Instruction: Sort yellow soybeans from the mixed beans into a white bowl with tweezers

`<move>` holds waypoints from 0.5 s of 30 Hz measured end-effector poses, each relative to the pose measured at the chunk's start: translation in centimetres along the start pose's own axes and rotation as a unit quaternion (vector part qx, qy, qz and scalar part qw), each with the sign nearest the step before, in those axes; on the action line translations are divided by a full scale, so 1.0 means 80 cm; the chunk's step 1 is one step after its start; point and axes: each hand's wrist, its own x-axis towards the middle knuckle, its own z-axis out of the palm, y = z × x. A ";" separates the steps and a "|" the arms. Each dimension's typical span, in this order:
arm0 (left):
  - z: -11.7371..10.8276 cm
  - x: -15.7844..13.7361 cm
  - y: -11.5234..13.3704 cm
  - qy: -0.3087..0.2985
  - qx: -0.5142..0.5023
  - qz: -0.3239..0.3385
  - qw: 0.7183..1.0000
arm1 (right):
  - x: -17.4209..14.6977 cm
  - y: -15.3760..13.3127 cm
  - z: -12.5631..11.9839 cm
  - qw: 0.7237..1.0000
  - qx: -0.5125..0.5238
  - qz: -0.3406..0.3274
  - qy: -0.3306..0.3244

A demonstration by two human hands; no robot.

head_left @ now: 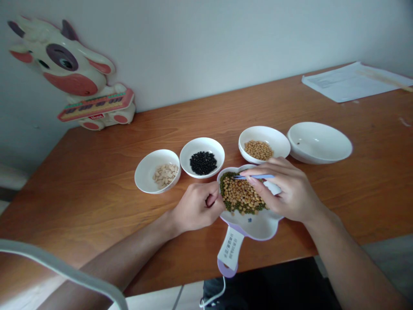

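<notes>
A white flower-shaped dish (261,226) with a lilac rim and handle lies before me, holding yellow soybeans (241,191) and small green mung beans (247,209). My right hand (292,189) is over its right side, pinching slim blue tweezers (258,176) whose tip reaches the beans at the upper left. Curled into a loose fist, my left hand (200,206) sits against the dish's left rim; what its fingertips hold is hidden. Behind the dish stand a bowl of soybeans (258,149), a bowl of black beans (203,162) and a bowl of pale flat seeds (165,175).
At the right, another white bowl (319,140) has a small dark speck inside. A cow-shaped toy keyboard (93,77) leans by the wall at the far left. Papers (355,82) lie at the back right. A white cable (64,267) crosses the lower left.
</notes>
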 end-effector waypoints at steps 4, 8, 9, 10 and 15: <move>0.000 0.000 0.000 -0.001 -0.004 0.001 1.000 | 0.001 0.000 0.001 1.000 0.005 -0.001 -0.001; 0.000 0.000 0.000 -0.001 -0.006 0.005 1.000 | 0.001 -0.001 0.000 1.000 0.010 0.001 0.003; 0.001 0.000 0.000 -0.001 -0.004 0.005 1.000 | 0.001 -0.001 0.000 1.000 0.008 0.001 0.003; 0.001 0.000 0.000 -0.001 -0.004 0.006 1.000 | 0.002 -0.002 -0.001 1.000 0.006 0.001 0.003; 0.001 0.000 0.000 0.000 -0.007 0.006 1.000 | 0.002 -0.006 -0.005 0.999 -0.003 -0.002 0.041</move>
